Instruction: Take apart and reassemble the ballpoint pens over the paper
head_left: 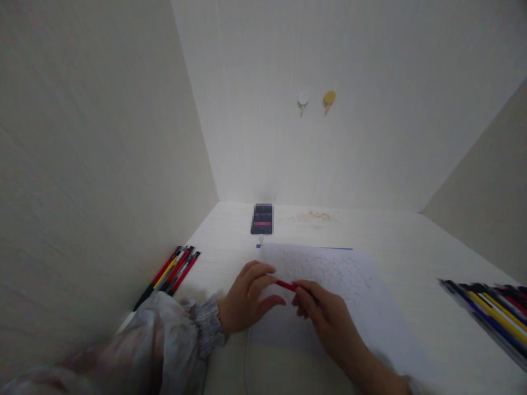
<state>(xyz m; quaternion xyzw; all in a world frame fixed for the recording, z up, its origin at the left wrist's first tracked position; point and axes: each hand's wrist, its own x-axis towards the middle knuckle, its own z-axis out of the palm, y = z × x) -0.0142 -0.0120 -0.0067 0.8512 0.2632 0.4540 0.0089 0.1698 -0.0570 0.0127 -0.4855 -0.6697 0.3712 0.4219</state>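
Note:
Both my hands meet over a white sheet of paper (329, 274) covered with faint scribbles. My left hand (249, 299) has its fingers curled and pinches one end of a red pen (286, 285). My right hand (325, 315) grips the same pen from the other side, fingers wrapped round it. The pen lies roughly level between the two hands, just above the paper's left part.
A bundle of red, black and yellow pens (171, 273) lies by the left wall. More pens (492, 312) in black, yellow, blue and red lie at the right. A small dark blurred object (262, 219) sits near the back wall. Two hooks, white (303, 101) and yellow (329, 99), hang on the wall.

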